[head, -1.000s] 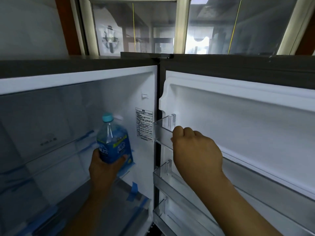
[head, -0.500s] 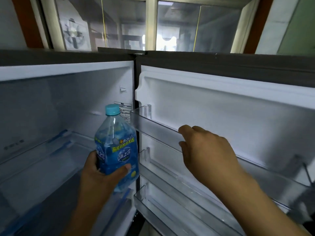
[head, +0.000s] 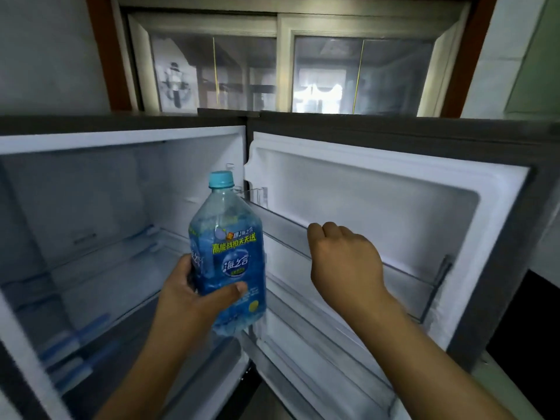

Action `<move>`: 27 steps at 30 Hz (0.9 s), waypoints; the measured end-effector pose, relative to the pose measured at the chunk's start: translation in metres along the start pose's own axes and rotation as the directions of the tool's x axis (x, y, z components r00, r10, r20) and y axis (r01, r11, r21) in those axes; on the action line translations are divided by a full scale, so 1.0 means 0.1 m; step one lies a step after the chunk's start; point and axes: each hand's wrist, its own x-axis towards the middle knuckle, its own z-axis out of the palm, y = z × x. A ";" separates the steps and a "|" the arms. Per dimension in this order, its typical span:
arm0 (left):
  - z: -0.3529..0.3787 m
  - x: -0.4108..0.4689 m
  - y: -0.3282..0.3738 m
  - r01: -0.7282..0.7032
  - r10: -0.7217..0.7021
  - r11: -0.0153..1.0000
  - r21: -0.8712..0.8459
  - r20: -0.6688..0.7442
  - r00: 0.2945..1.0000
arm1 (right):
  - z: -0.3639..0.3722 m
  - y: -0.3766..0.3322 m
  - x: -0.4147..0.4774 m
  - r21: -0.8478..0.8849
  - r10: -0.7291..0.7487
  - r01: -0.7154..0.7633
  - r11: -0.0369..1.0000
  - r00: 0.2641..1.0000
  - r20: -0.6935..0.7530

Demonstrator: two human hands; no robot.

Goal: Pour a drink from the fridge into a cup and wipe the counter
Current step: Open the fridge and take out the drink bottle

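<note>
Left hand [head: 194,295] is gripping the capped blue bottle [head: 227,256] upright before the open fridge [head: 121,189]; right hand [head: 345,262], fingers curled, is hooking the door shelf [head: 409,268] rail.

A window [head: 281,65] with pale sliding frames sits straight above everything else, set in a reddish-brown wooden surround [head: 460,56]. Through its hazy glass, dim shapes and one bright patch show, too blurred to tell apart. Left of the window is a plain grey-white wall [head: 45,56]; right of it, a pale greenish wall [head: 533,56].
</note>
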 end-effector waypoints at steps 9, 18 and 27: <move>0.31 -0.75 0.53 -0.040 0.039 0.999 -0.015 -0.065 0.997 | -0.36 -0.13 -0.55 0.827 0.169 -0.288 0.483 0.957 0.234; 0.36 -1.39 0.48 -0.065 0.057 0.993 0.099 0.087 0.995 | -0.62 -0.44 -1.47 0.253 -0.127 -0.573 -0.780 0.541 0.831; 0.06 -1.85 0.02 -0.018 0.005 0.999 0.032 0.364 0.931 | -0.97 -0.83 -2.28 0.111 -0.017 -0.465 -0.878 0.263 0.965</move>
